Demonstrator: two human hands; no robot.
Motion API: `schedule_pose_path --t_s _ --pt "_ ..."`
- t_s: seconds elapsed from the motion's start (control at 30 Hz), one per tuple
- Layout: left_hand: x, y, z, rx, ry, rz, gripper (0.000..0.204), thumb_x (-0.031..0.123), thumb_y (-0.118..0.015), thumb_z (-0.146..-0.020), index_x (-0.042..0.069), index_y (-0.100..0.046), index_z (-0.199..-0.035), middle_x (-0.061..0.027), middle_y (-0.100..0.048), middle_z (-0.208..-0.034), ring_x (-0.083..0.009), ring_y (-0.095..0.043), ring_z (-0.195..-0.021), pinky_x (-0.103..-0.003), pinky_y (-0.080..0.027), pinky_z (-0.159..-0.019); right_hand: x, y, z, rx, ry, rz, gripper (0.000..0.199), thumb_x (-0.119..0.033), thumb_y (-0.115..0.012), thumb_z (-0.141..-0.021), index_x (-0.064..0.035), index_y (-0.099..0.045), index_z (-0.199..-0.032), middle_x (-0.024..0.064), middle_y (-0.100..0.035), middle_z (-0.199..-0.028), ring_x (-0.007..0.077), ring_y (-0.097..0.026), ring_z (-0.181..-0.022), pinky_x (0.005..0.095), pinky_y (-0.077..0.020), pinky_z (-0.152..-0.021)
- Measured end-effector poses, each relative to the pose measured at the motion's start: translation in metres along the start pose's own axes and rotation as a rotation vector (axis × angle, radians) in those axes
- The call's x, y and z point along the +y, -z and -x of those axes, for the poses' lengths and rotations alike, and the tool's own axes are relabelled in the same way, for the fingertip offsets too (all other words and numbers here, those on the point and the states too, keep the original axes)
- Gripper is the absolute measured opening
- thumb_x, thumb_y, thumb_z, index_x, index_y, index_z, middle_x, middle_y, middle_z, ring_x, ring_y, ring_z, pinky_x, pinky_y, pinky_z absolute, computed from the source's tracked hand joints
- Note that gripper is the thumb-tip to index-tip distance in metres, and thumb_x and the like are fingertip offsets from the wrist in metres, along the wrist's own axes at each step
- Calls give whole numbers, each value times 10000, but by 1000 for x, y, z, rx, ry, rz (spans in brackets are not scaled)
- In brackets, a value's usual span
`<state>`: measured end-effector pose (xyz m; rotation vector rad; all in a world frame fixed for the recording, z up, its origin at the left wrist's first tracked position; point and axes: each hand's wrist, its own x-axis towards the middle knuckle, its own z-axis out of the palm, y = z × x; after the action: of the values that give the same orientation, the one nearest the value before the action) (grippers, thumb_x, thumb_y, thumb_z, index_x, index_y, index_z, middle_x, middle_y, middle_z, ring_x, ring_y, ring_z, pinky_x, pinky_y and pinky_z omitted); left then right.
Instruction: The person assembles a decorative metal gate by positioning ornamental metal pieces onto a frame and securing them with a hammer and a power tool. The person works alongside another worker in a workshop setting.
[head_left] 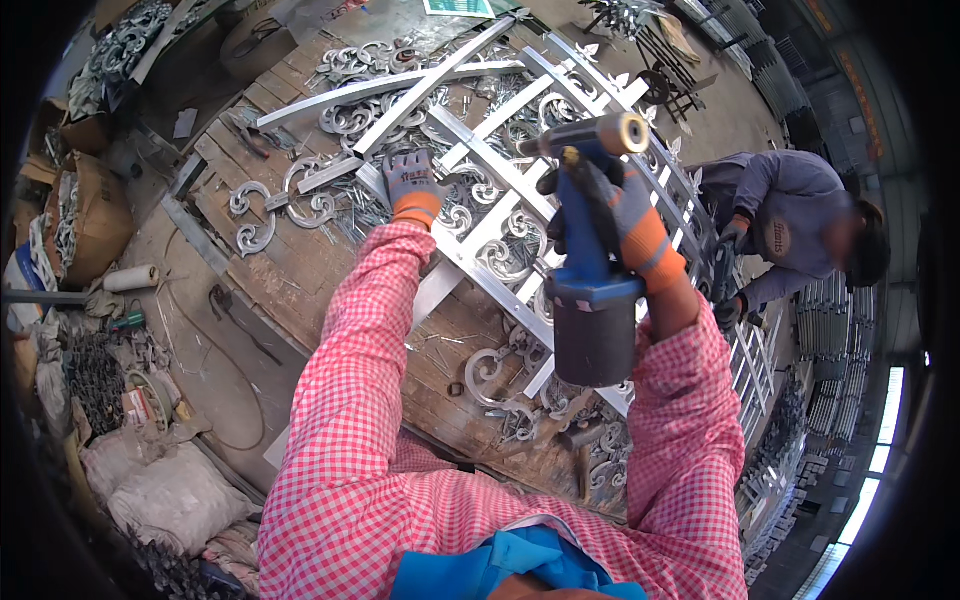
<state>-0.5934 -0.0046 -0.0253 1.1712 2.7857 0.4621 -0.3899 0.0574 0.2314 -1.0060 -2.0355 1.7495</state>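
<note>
My right hand (640, 230), in a grey and orange glove, is closed around the handle of a blue rivet gun (592, 290). The tool has a wide black cylinder below and a round brass-coloured end at the top right. It is held above a silver metal fence panel (520, 190) with crossing bars and scroll ornaments. My left hand (412, 182), gloved alike, has its fingers curled over a bar at the panel's left side; its fingertips are partly hidden. Loose silver scrolls (255, 215) and many thin rivets (350, 210) lie around that hand.
The panel rests on a worn wooden table (290, 290). A hammer (583, 440) lies at its near edge, pliers (250, 135) at the far left. Another person (780, 215) works on the right. A cardboard box (95, 215) and sacks (170, 495) stand on the left.
</note>
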Motion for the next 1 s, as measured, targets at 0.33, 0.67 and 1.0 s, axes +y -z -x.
schedule_pose_path --t_s 0.33,0.67,1.0 --pt "-7 -3 1 112 -33 94 657 549 -777 -625 139 -622 -1114 -54 -648 -1099 -226 -576 -1104 -518 -298 -1085 84 -76 -111 -138 -143 105 447 -387 -648 -908 7 -562 -1101 109 -640 -822 177 -626 -625 316 -535 -561" --pt "-7 -2 1 134 -39 112 604 527 -784 -630 136 -633 -1065 -58 -658 -1041 -230 -593 -1069 -528 -296 -1085 86 -84 -119 -96 -115 209 416 -354 -605 -936 22 -572 -1112 131 -672 -910 181 -648 -694 324 -535 -647" --pt "-8 -3 0 170 -43 183 462 422 -767 -682 126 -647 -1016 -77 -672 -988 -249 -619 -1015 -511 -310 -1071 130 -86 -145 -117 -276 381 475 -401 -600 -922 28 -595 -1127 177 -691 -914 266 -676 -803 374 -515 -728"
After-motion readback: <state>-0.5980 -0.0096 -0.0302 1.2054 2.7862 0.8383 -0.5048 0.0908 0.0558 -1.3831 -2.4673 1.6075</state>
